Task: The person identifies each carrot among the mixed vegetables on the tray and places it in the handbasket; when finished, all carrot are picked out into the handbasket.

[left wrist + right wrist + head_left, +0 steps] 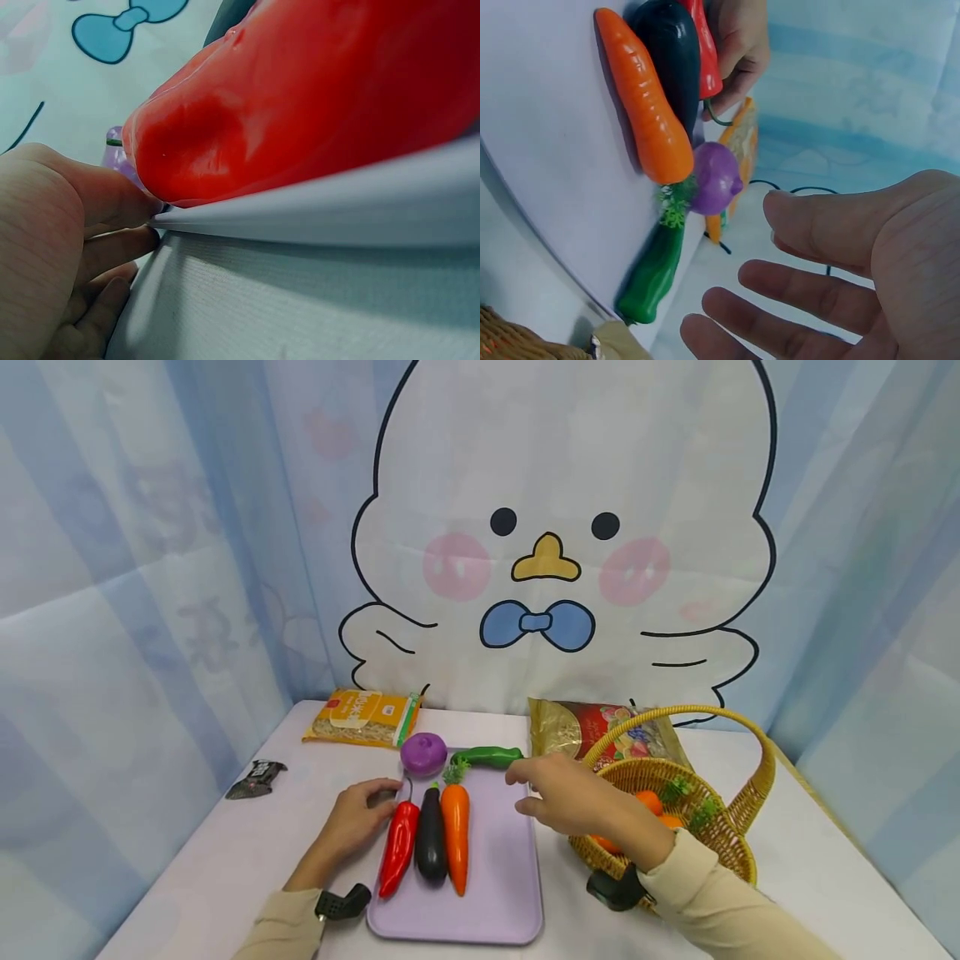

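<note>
My left hand (358,818) pinches the left rim of a lilac tray (502,893), thumb and fingers meeting at its edge in the left wrist view. Beside that hand a red chili pepper (398,852) lies on the tray, next to a dark eggplant (431,843) and an orange carrot (455,835). Across the tray's far end are a purple onion (423,755) and a long green pepper (487,757). Above the tray's right side hovers my right hand (562,793), fingers apart and holding nothing; the green pepper is nearest to it.
A wicker basket (742,814) with a tall handle, holding orange items and green leaves, stands at right, partly behind my right forearm. Two food bags, one yellow (363,718) and one gold-red (607,731), lie by the back curtain. A small black packet (257,778) is at left.
</note>
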### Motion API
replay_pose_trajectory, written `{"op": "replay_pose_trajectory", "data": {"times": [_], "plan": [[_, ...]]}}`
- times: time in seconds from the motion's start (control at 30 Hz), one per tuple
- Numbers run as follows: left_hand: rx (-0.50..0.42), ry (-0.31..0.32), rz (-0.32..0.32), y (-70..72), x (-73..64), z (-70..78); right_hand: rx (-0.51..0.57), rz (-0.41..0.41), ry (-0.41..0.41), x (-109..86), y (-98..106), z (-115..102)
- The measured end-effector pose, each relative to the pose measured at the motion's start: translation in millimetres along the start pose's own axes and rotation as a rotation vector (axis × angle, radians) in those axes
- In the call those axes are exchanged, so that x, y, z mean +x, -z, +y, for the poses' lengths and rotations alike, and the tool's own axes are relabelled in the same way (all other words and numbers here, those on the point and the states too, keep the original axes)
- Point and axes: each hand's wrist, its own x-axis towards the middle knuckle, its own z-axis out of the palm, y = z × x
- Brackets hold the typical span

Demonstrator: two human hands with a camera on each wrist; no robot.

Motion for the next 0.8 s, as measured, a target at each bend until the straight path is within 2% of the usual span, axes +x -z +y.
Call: {"op": "replay_pose_trajectory", "data": {"times": [0.3,0.5,0.8], "plan": [[0.001,0.005,0.006,-0.5,-1.6,-0.7,0.012,-0.024,0.023,18.6,-19,5],[0.000,0.010,0.004,-1.2,-0.9,-1.2,-0.002,-0.039,0.099,28.8,-36,5],[-0.004,0.006,0.000,-1.6,0.6,-0.7,-0.111,-0.049,0.138,42.5,-56,0]]}}
